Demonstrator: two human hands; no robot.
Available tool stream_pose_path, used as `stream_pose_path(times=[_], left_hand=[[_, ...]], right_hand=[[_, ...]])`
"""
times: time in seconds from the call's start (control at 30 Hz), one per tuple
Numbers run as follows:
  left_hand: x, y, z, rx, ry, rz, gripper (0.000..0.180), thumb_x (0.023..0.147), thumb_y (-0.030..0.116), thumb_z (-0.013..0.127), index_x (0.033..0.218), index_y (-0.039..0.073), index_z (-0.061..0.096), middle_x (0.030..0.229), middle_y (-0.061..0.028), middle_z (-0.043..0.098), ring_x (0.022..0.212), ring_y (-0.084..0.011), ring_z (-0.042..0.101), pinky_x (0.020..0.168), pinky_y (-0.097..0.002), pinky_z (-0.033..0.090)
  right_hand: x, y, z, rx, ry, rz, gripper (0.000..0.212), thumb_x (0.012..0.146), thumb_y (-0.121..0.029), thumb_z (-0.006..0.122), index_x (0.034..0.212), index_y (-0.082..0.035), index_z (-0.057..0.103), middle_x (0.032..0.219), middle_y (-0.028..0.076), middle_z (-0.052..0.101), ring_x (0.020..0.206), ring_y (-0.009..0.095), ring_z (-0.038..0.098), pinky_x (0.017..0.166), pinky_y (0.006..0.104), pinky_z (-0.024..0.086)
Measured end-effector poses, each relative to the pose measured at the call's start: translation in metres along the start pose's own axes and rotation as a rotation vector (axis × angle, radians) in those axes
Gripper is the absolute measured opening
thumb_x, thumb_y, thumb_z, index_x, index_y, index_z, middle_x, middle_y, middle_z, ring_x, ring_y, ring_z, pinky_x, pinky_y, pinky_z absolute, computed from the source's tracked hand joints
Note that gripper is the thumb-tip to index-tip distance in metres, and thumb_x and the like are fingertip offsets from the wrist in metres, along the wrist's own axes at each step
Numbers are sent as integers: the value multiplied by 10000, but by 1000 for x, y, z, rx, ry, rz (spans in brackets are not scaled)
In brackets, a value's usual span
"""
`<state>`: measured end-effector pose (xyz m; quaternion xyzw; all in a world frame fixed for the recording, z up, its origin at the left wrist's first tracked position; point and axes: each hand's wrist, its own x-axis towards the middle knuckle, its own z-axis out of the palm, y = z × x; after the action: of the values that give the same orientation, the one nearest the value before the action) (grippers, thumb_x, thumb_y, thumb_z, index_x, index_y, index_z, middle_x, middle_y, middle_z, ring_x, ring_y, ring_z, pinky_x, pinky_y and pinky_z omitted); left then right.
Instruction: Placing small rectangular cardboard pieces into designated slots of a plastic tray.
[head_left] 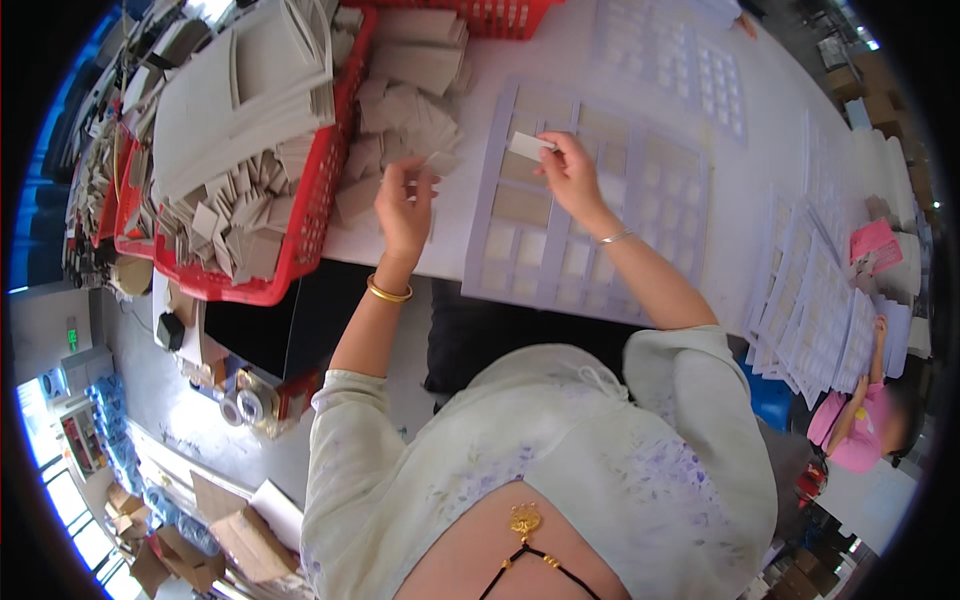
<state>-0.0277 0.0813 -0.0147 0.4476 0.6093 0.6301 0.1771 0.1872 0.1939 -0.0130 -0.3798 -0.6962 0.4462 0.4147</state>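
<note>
My right hand (572, 182) pinches a small white rectangular card (528, 147) over the upper part of a pale lilac sheet (482, 255). The sheet has rows of framed compartments; the upper ones look grey-beige, many of the others whitish. To the left, my left hand (405, 212) is raised beside a loose pile of grey cardboard pieces (405, 125). Its fingers are curled, and a small pale cardboard piece (440, 160) shows at the fingertips, somewhat blurred by motion.
A red plastic basket (335, 190) heaped with cardboard pieces stands left of the pile. Another red basket (515, 18) sits at the far edge. More lilac sheets (810, 300) lie overlapped at the right, where another person in pink (855, 425) works. Cardboard boxes (255, 545) lie on the floor lower left.
</note>
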Motion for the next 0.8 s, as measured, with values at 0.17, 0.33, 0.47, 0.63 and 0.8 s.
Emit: stream_pose_path(times=[0.17, 0.33, 0.47, 0.63, 0.8], left_hand=[[-56, 13, 1, 6, -428, -288, 93, 888, 19, 596, 981, 14, 603, 789, -50, 642, 656, -91, 622, 525, -224, 508], [-65, 20, 9, 161, -546, -212, 126, 835, 23, 624, 959, 8, 614, 797, -98, 650, 704, -182, 638, 617, -297, 507], [-46, 18, 21, 275, -669, -87, 102, 804, 19, 601, 906, 17, 602, 816, -142, 641, 766, -304, 627, 677, -361, 492], [-34, 13, 28, 365, -733, 95, 71, 804, 44, 595, 875, 32, 599, 825, -145, 637, 808, -352, 611, 690, -401, 486], [-33, 12, 27, 443, -791, 41, 76, 811, 69, 603, 884, 54, 615, 858, -128, 629, 818, -344, 614, 689, -403, 491]], right_hand=[[-70, -13, -38, -58, -198, 144, 199, 908, -5, 563, 1105, -34, 561, 827, 14, 591, 638, 62, 574, 543, 192, 453], [-99, -20, -47, -37, -310, 295, 132, 886, -6, 607, 1017, -10, 596, 845, 17, 630, 677, 68, 595, 611, 212, 492], [-99, -15, -37, -6, -305, 290, 116, 877, -22, 620, 990, -2, 605, 853, 34, 649, 683, 84, 605, 621, 229, 499], [-91, -19, -24, -192, -348, 191, 122, 819, -37, 621, 939, -15, 624, 817, 121, 671, 721, 238, 653, 646, 321, 506], [-90, -11, -19, -236, -359, 90, 129, 798, -42, 619, 925, -20, 618, 817, 118, 652, 730, 300, 634, 649, 373, 505]])
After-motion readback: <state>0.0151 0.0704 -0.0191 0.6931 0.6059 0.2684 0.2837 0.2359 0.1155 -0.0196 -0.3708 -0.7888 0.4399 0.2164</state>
